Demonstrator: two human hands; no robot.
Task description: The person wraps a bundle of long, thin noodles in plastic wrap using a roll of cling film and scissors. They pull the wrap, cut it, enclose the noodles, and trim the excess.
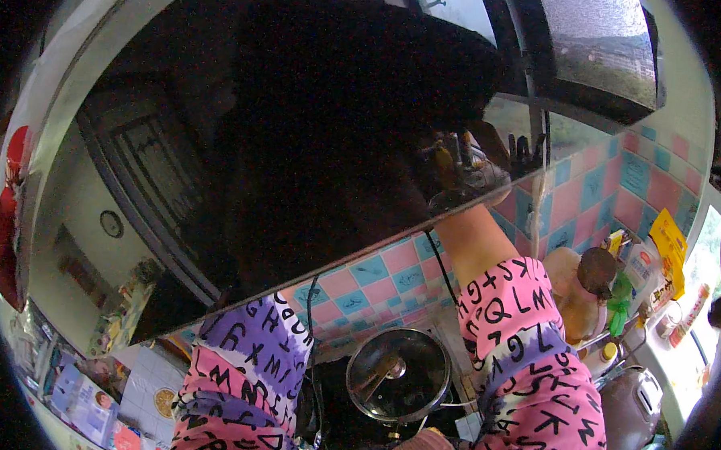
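Both sleeves have black letters on pink and purple. The left sleeve rises to the lower edge of a dark glossy panel, and my left hand is hidden behind it. My bare right forearm reaches up to the same edge farther right, where my right hand is hidden too. What either hand touches cannot be seen. Between the arms, a round glass lid with a metal rim covers a pan on the dark stove. The panel reflects a door, a round clock and a window.
Pink and blue wall tiles line the wall behind the stove. At right are a jar with a brown lid, a green plastic bag, a yellow packet and a brown appliance. Packages stand at lower left.
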